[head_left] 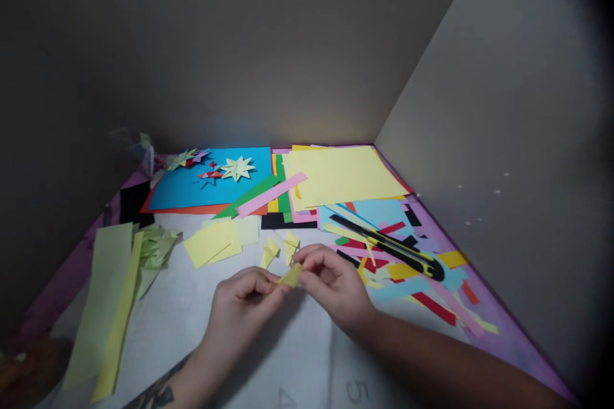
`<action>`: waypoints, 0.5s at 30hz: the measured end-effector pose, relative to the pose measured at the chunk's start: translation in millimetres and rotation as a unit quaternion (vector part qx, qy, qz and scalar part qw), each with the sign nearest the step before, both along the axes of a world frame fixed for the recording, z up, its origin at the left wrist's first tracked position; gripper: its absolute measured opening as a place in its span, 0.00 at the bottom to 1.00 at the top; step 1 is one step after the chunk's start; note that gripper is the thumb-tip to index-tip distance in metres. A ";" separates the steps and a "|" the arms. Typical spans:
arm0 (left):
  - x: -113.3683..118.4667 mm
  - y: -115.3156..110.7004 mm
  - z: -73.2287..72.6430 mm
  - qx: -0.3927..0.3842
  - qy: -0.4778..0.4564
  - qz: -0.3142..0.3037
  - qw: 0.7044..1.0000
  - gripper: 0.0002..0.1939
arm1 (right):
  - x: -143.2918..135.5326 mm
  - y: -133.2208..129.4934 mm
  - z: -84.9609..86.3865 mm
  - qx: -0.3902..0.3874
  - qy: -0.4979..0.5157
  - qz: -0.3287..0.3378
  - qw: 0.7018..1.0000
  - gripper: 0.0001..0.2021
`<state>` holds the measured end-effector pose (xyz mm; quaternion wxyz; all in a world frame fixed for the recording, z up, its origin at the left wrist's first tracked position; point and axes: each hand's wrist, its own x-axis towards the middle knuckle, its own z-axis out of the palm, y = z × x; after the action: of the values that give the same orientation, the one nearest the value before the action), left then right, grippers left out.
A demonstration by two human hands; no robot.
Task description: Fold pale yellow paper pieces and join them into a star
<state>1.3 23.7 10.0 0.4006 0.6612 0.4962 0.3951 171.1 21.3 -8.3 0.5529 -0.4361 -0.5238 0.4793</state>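
Observation:
Between my two hands is a small folded piece of yellow paper. My left hand pinches its left end between thumb and fingers. The thumb and fingers of my right hand close on its right end. Just beyond them lie two small folded yellow pieces, one on the left and one on the right. Flat yellow squares overlap farther left. A pale green-yellow paper star rests on a blue sheet at the back.
At right, a black and yellow cutter lies on coloured paper scraps. Large yellow sheets are stacked at the back. Long pale strips and crumpled green paper lie at left. Walls stand behind and at right.

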 end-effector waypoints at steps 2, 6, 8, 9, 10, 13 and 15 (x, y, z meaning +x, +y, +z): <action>-0.2 0.5 0.7 0.011 -0.003 0.004 1.000 0.10 | -0.4 -0.5 -0.3 0.022 -0.019 0.001 1.000 0.04; -0.8 1.9 -0.7 0.010 -0.007 0.000 1.000 0.10 | -1.5 0.1 -1.2 0.018 -0.017 -0.022 0.999 0.06; -0.8 1.9 -2.1 -0.006 -0.012 0.002 1.000 0.11 | -2.1 0.2 -0.9 0.006 -0.009 -0.033 0.999 0.07; -0.6 1.7 -2.6 -0.016 -0.017 0.005 1.000 0.12 | -2.3 0.1 -0.5 0.001 -0.006 -0.037 0.999 0.07; -0.5 1.4 -2.9 -0.026 -0.022 0.009 0.999 0.12 | -2.5 -0.2 0.0 -0.004 -0.004 -0.039 0.999 0.07; 0.1 0.5 -2.5 -0.051 -0.029 0.016 0.998 0.13 | -2.8 -0.8 1.8 -0.017 0.007 -0.041 0.999 0.07; 0.6 0.2 -1.5 -0.064 -0.029 0.018 0.997 0.13 | -2.9 -1.0 3.0 -0.026 0.014 -0.039 0.999 0.07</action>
<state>1.9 23.9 8.5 0.4491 0.6138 0.5201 0.3886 168.2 20.3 -5.4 0.5665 -0.4640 -0.4861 0.4769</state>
